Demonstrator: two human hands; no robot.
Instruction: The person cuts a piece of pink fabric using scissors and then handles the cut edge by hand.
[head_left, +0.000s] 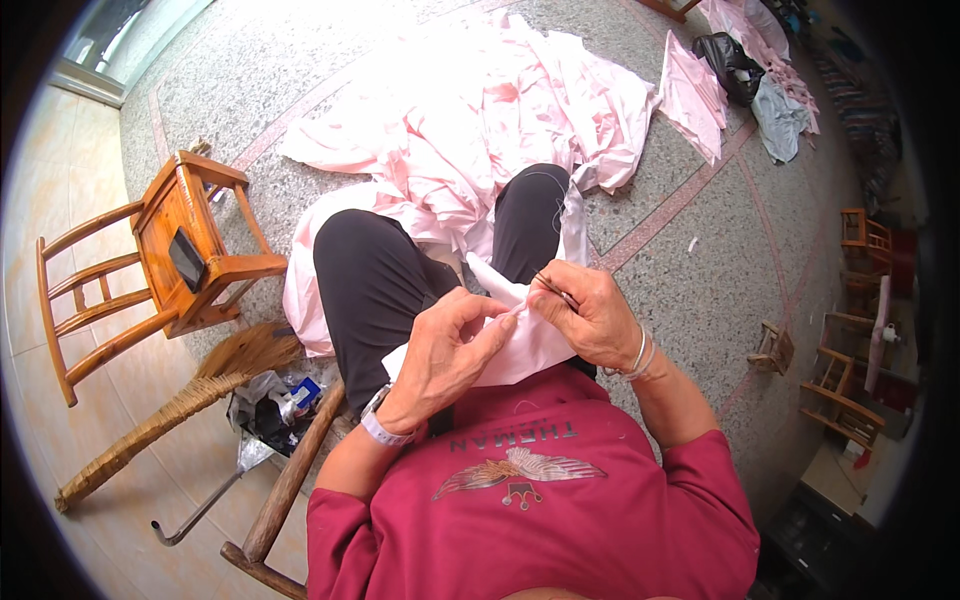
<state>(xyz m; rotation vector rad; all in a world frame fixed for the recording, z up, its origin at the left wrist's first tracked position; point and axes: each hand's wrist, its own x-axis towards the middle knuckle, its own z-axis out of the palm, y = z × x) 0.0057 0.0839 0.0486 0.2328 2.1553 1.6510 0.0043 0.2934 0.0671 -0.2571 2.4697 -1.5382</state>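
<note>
My left hand (448, 345) pinches the edge of a pale pink cloth (531, 352) between thumb and fingertips, over my lap. Close beside it, my right hand (589, 311) is curled around a small dark metal tool (556, 291), which looks like thread snips, though the palm hides much of it. The right thumb and forefinger also meet the cloth at the pinched edge. Loose thread (559, 214) trails over my right knee. From my lap the cloth joins or lies against a large heap of pink fabric (480, 127) spread on the floor before me.
A wooden chair (169, 240) on the left bears a dark phone-like object (187, 259). Below it lie a straw broom (150, 427) and a dustpan (251, 450) with rubbish. More pink fabric (690, 97) and a black plastic bag (729, 67) lie at upper right. Small stools (772, 349) stand at right.
</note>
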